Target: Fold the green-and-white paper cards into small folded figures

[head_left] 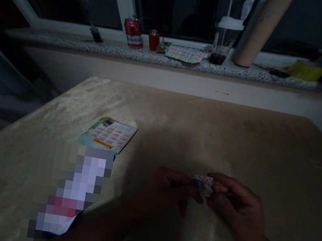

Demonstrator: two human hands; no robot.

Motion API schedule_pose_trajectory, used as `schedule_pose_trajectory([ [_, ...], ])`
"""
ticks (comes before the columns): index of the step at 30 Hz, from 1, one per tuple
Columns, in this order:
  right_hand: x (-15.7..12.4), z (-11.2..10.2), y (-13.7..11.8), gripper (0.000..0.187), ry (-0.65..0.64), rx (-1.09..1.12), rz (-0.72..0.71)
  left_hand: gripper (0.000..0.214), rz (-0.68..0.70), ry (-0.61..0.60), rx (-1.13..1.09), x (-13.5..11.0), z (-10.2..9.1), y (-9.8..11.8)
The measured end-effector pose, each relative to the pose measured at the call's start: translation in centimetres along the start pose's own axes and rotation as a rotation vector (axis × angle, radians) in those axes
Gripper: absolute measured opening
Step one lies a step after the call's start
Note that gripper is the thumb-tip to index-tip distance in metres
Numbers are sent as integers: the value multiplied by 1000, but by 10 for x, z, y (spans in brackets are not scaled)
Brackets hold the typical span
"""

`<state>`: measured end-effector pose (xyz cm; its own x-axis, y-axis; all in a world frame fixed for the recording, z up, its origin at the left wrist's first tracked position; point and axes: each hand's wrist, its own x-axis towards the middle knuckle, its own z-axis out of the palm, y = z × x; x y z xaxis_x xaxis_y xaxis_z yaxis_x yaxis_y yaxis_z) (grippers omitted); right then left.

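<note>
My left hand [168, 187] and my right hand [236, 205] meet low over a tan wooden table [208, 132], both in shadow. Between their fingertips they pinch a small folded piece of coloured paper [202, 184], held just above the table. Each hand's fingers are curled in on the paper. A printed colourful leaflet [108, 134] lies flat on the table to the left of my hands, apart from them.
A blurred-out patch [75, 192] covers something at the table's near left. Behind the table a stone windowsill [114, 49] carries a red can [134, 33], a small red jar [154, 40], another leaflet [185, 53], a lidded cup [225, 41], a cardboard tube [261, 28] and a yellow object [306, 71].
</note>
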<state>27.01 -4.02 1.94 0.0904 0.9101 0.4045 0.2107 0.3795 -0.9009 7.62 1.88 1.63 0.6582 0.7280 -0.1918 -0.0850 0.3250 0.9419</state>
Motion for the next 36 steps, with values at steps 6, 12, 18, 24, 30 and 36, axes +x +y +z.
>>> schedule_pose_trajectory([
  [6, 3, 1, -4, 11, -23, -34, -67, 19, -15, -2, 48, -2, 1, 1],
  [12, 3, -2, -4, 15, -30, -38, -75, 22, -5, -25, 32, -2, 2, 0],
  [18, 3, -2, -6, 22, -38, -74, -71, 25, -31, -86, 4, -2, 2, -3],
  [24, 3, -3, -4, 15, -60, -81, -79, 31, 51, 22, 184, -3, 2, 2],
  [30, 3, -1, 0, 16, -164, -83, -53, 22, 42, 128, 184, -2, 0, 3],
  [36, 1, 0, 3, 6, -148, -66, -63, 14, 74, 127, 17, -1, 1, 4],
])
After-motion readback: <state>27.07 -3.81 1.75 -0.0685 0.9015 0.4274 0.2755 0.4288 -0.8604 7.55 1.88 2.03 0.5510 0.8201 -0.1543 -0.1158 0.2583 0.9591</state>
